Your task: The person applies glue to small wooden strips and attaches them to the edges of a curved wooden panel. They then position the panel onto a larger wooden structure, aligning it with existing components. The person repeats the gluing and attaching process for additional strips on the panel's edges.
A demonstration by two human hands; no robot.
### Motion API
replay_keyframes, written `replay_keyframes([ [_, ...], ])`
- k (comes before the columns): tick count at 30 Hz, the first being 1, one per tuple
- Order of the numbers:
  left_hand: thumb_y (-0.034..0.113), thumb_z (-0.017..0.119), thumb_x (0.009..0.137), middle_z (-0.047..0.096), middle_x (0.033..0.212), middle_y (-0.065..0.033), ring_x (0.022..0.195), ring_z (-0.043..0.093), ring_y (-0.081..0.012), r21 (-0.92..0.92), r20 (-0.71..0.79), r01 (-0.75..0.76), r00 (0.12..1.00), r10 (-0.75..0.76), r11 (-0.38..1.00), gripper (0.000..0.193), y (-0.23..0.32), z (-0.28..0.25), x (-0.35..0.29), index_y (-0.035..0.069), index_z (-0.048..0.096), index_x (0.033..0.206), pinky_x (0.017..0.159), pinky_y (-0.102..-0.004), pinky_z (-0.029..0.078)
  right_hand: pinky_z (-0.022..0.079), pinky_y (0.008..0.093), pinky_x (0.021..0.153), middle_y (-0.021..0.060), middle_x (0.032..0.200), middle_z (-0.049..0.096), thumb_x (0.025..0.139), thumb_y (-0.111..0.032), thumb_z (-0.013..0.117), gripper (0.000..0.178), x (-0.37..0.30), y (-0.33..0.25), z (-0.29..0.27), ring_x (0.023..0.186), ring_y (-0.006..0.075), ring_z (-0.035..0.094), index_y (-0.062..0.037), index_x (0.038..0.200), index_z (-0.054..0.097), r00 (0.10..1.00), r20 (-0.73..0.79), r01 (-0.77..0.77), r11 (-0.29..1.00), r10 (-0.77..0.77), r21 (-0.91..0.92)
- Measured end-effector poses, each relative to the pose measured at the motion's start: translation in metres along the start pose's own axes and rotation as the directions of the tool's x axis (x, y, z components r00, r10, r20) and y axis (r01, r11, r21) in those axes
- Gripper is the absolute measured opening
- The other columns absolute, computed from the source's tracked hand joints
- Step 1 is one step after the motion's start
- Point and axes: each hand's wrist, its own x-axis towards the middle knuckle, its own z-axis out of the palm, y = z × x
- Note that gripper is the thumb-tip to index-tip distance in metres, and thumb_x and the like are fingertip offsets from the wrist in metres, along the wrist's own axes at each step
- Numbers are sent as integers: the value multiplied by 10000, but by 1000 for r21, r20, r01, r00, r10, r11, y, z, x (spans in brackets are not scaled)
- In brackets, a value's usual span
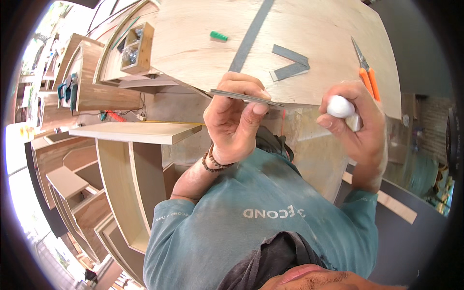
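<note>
Left fingers [252, 120] pinch a thin, flat grey strip [238, 96] near the wooden surface [333, 34]. Right fingers [356, 92] grip a white, round-ended object [340, 106].

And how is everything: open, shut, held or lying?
Held grey strip: pinched in left hand
White rounded object: gripped in right hand
Small green piece: lying on its side
Long grey strip: lying flat
V-shaped grey piece: lying down
Orange-handled scissors: lying, blades look shut
Wooden box: open, things inside
</note>
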Motion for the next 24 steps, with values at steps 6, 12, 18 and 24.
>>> replay_keyframes([
  [6, 154, 642, 1038, 573, 1066, -97, 889, 573, -141, -187, -144, 85, 983, -113, 979, 166, 7, 11, -9, 18, 590, 1117, 760, -269, 495, 428, 206, 697, 2, 850, 623, 923, -8, 733, 272, 2, 5, 68, 758, 48, 535, -9, 1161, 602, 972, 72, -202, 634, 226, 747],
  [12, 135, 686, 1013, 585, 1090, -67, 966, 578, -115, -287, -278, 66, 949, -149, 956, 157, 20, 20, -23, 25, 659, 1122, 847, -267, 494, 427, 207, 655, 39, 882, 679, 902, -16, 759, 166, 5, 7, 106, 767, 51, 563, -12, 1040, 667, 987, -95, 11, 531, 132, 847],
  [18, 136, 690, 1014, 603, 1138, -65, 922, 616, -95, -190, -311, 77, 941, -135, 979, 195, 61, 18, -34, 9, 662, 1159, 764, -250, 529, 392, 237, 618, 38, 785, 618, 926, -68, 723, 135, 13, -10, 130, 650, 72, 488, 1, 1014, 648, 990, -128, 95, 407, 55, 908],
  [24, 263, 633, 1032, 652, 1096, -76, 947, 635, -142, 581, -435, -191, 749, 500, 791, 290, 161, -53, 0, 13, 645, 1179, 777, -288, 524, 351, 229, 517, 5, 670, 517, 952, -49, 691, 124, 36, -39, 155, 574, 55, 447, 38, 1012, 625, 999, -41, 36, 147, 28, 988],
])
